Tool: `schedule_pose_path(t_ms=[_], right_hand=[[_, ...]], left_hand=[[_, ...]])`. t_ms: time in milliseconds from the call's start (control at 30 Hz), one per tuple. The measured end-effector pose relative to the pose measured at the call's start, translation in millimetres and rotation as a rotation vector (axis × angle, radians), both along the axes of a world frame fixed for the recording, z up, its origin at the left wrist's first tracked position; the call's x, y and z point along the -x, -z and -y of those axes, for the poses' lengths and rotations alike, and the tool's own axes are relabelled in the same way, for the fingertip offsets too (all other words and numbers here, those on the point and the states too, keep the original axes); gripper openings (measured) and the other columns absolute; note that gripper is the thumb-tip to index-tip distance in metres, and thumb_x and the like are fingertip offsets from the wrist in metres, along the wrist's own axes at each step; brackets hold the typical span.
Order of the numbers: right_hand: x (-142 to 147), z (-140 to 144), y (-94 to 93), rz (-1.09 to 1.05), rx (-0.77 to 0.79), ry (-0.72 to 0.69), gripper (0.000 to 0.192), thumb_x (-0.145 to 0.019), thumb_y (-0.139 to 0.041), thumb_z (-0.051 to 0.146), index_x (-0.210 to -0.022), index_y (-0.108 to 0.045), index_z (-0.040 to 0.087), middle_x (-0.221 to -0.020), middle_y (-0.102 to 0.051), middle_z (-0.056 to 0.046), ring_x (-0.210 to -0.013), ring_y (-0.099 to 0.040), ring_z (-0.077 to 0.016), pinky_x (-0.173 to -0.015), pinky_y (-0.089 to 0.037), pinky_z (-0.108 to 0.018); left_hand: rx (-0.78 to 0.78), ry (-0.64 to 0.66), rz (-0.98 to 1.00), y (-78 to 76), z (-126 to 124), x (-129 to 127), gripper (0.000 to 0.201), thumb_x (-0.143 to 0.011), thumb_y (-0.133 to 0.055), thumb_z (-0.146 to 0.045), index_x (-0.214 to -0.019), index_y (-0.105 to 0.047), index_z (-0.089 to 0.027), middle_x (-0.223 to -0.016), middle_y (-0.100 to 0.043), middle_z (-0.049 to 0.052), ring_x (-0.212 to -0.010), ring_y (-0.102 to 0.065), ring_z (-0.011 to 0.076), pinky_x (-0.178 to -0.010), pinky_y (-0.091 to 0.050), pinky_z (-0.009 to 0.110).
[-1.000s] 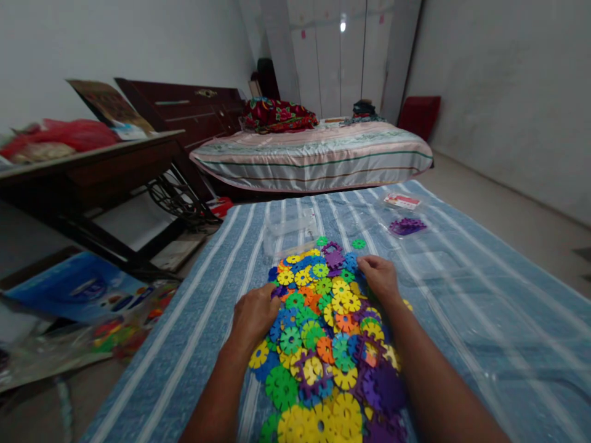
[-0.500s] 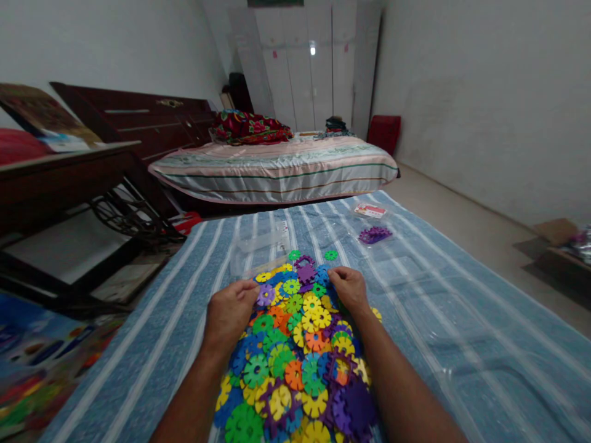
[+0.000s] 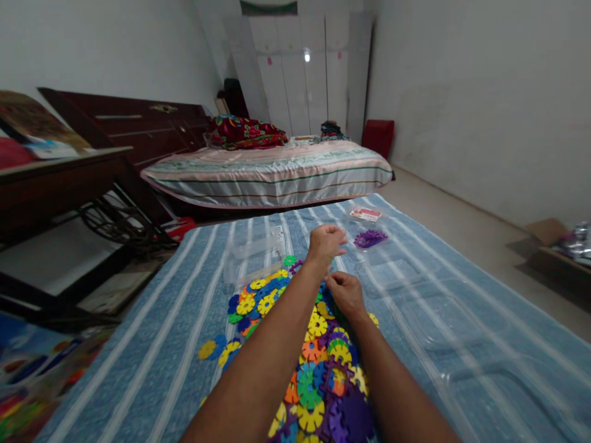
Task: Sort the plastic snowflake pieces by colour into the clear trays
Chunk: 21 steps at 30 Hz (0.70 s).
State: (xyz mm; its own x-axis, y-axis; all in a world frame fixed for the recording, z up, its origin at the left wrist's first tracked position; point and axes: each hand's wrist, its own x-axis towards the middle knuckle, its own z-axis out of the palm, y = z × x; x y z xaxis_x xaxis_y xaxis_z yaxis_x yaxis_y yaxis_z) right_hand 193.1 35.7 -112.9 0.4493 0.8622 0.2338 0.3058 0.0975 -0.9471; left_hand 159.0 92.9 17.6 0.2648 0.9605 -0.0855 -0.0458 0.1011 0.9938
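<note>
A heap of flat, gear-shaped plastic discs point(image 3: 318, 363) in yellow, blue, green, orange and purple lies on a blue striped sheet point(image 3: 438, 295). My left hand point(image 3: 325, 240) reaches forward across the heap with its fingers pinched shut, and a purple disc is barely visible in them. It hovers just left of a small cluster of purple discs point(image 3: 370, 238). My right hand point(image 3: 344, 293) rests on the far edge of the heap with its fingers curled down among the discs. Its fingertips are hidden.
A clear plastic bag point(image 3: 252, 255) lies beyond the heap, and a small red-and-white packet point(image 3: 365, 213) lies past the purple cluster. A striped mattress point(image 3: 272, 175) is behind, a dark table point(image 3: 60, 184) stands at the left, and a cardboard box point(image 3: 549, 231) sits at the right.
My left hand left the near-left side of the heap and swung forward and right, over it, towards the purple cluster. The purple disc by its fingers is gone. My right hand barely moved.
</note>
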Motion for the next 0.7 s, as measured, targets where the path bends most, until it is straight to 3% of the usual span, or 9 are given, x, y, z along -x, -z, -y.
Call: schedule_pose_path(t_ms=[167,400,533,700], right_hand=[[0,0,-1.3,0.045,0.041,0.023,0.033,-0.08,-0.054,0.044,-0.062,-0.069,0.02,-0.056,-0.06,0.003,-0.057,-0.053,-0.0132,-0.055,-0.033,-0.024],[-1,2,-0.1,0.054,0.087,0.017,0.034,-0.08,-0.053,0.047,-0.065,-0.069,0.021,-0.058,-0.06,0.003,-0.061,-0.056,-0.0149,-0.058,-0.035,-0.024],[-2,4,0.2,0.053,0.094,0.015,0.034,-0.079,-0.054,0.047,-0.064,-0.069,0.02,-0.058,-0.06,0.002,-0.061,-0.056,-0.0154,-0.058,-0.036,-0.025],[-3,5,0.6,0.046,0.097,0.009,0.035,-0.078,-0.053,0.049,-0.067,-0.071,0.02,-0.06,-0.062,0.001,-0.062,-0.057,-0.0165,-0.06,-0.037,-0.025]], left_hand=[[-0.119,-0.049,-0.271,35.9,1,52,0.005,-0.065,-0.066,-0.019,-0.067,-0.062,-0.016,-0.059,-0.063,0.0,-0.059,-0.065,0.0144,-0.048,-0.046,0.018],[-0.299,-0.09,-0.594,53.9,-7,140,0.015,-0.065,-0.06,-0.03,-0.068,-0.066,-0.017,-0.061,-0.066,0.0,-0.06,-0.063,0.0155,-0.055,-0.047,0.023],[-0.338,-0.122,-0.66,60.8,-1,163,0.018,-0.066,-0.056,-0.031,-0.069,-0.067,-0.017,-0.06,-0.065,-0.002,-0.06,-0.061,0.0153,-0.055,-0.046,0.023],[-0.401,-0.063,-0.738,61.4,9,170,0.02,-0.069,-0.057,-0.031,-0.074,-0.07,-0.017,-0.07,-0.07,0.001,-0.07,-0.065,0.018,-0.066,-0.05,0.026]])
